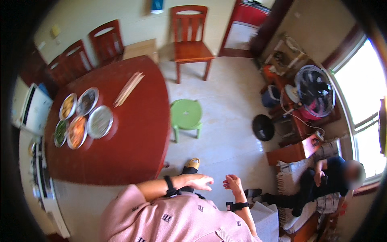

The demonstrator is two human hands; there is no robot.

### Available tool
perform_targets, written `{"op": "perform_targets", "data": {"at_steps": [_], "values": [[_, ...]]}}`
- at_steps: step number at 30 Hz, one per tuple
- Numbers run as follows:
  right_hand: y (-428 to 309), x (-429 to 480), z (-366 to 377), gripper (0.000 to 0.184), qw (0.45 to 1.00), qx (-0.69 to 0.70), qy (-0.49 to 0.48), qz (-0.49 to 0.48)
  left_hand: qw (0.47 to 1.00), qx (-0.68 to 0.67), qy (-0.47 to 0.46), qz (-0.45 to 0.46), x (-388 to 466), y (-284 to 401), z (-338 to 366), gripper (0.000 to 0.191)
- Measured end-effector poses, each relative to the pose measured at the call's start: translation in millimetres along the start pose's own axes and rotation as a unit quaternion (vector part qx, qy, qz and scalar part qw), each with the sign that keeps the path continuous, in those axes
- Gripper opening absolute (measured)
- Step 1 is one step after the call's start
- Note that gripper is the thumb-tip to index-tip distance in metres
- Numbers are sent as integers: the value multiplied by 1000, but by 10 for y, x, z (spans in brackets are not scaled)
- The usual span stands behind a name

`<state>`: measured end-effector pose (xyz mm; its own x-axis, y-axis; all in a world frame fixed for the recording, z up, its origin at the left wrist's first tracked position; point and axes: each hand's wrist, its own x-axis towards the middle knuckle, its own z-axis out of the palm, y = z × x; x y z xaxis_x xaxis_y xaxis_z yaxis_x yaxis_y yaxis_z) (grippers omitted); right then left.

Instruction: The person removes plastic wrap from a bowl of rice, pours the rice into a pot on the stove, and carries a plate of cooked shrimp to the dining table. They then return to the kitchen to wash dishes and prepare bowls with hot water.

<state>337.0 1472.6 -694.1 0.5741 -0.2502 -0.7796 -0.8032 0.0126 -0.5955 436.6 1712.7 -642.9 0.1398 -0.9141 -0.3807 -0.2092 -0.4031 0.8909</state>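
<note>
My left hand [201, 182] is in front of my pink top, palm turned down, with nothing in it. Just to its right, my right hand [232, 183] hangs in the air with its fingers loosely bent, also holding nothing. A gap separates the two hands, and each wrist wears a black strap. To the left lies a dark red wooden table [136, 133]. Metal bowls of food stand on it: yellowish pieces [67, 107], dark food [87, 102], pale strips [100, 122], orange strips [76, 132] and greens [60, 133]. A bundle of thin sticks [129, 89] lies nearer the table's far end.
A green plastic stool [186, 114] stands beside the table, with a wooden chair [193, 50] beyond it. More chairs [106, 40] line the wall. On the right are a black-bladed fan [315, 90] with a round base [263, 127] and a seated person [322, 181] holding a dark object.
</note>
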Motion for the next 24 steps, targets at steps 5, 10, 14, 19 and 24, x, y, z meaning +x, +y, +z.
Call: {"op": "perform_targets", "data": {"at_steps": [5, 10, 14, 19, 24], "values": [[96, 687, -920, 25, 990, -60, 112, 54, 998, -14, 52, -20, 812, -474, -599, 42], [108, 919, -1922, 31, 986, -162, 38, -4, 989, -30, 146, 13, 1304, -71, -1637, 35], [-292, 1837, -2186, 26, 983, -148, 22, 106, 964, -64, 256, 21, 1722, -45, -2227, 32], [-926, 3057, -2536, 19, 974, -121, 14, 190, 954, -99, 277, -58, 2233, -237, -2708, 31], [-1919, 4081, -2749, 10, 981, -114, -54, 144, 932, -105, 324, -126, 2710, -164, -3373, 35]]}}
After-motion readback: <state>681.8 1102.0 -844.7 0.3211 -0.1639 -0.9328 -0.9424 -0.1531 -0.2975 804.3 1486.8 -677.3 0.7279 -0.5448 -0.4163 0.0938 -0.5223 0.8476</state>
